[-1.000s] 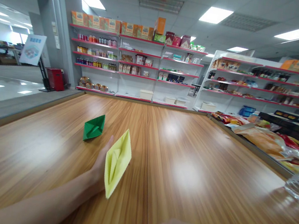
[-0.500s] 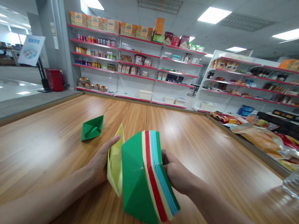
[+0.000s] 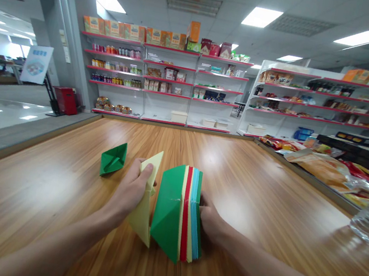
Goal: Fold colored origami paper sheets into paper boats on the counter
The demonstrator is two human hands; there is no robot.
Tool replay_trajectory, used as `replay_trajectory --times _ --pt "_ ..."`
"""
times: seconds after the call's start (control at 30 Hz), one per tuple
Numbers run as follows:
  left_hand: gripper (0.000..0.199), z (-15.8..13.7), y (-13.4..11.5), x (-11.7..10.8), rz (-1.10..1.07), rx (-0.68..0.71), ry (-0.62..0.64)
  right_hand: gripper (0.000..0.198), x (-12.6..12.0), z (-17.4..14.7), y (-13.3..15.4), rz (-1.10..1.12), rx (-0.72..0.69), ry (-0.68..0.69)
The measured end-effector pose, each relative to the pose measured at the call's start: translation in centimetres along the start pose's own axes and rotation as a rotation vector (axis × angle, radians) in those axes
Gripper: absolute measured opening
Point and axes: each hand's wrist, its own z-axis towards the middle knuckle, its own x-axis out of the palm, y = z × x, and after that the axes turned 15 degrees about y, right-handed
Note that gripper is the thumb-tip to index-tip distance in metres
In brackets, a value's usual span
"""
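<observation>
The right hand [image 3: 209, 218] holds a stack of colored paper [image 3: 180, 211] standing on edge on the wooden table [image 3: 264, 209], with green in front. Just beside it, the left hand [image 3: 130, 190] pinches a folded yellow paper boat [image 3: 143, 211]. A little farther back, a green paper boat [image 3: 112, 158] sits on the table. Far behind are store shelves [image 3: 179, 85] full of snacks.

Paper stack [image 3: 180, 213] hides the right hand's fingers [image 3: 202, 201].
</observation>
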Motion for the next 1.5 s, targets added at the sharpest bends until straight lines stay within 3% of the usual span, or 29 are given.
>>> replay_trajectory --times 0.23,0.43,0.83,0.97,1.2,1.37,1.5 --pt "0.028 -1.0 -1.1 0.8 0.209 0.106 -0.045 0.03 0.5 -0.2 0.3 0.141 0.024 -0.044" --pt "0.025 -1.2 -1.7 0.9 0.279 0.087 -0.059 0.03 0.7 -0.5 0.7 0.146 0.015 -0.045" --pt "0.025 -1.3 -1.8 1.0 0.138 0.047 -0.076 0.03 0.9 -0.5 0.9 0.059 -0.017 -0.038" --pt "0.032 -1.4 -2.0 1.0 0.081 -0.046 -0.009 0.03 0.9 -0.5 1.3 0.007 -0.037 -0.038" --pt "0.03 -2.2 -2.7 2.1 0.036 -0.138 0.104 0.034 0.7 -0.8 0.8 -0.068 -0.07 0.096" --pt "0.03 -3.0 -1.2 3.2 0.022 -0.182 0.069 0.038 2.2 -1.4 1.7 -0.041 0.011 0.205" --pt "0.036 -3.8 0.5 4.1 -0.057 -0.181 0.022 0.037 3.7 -2.2 2.7 -0.107 0.061 0.214"
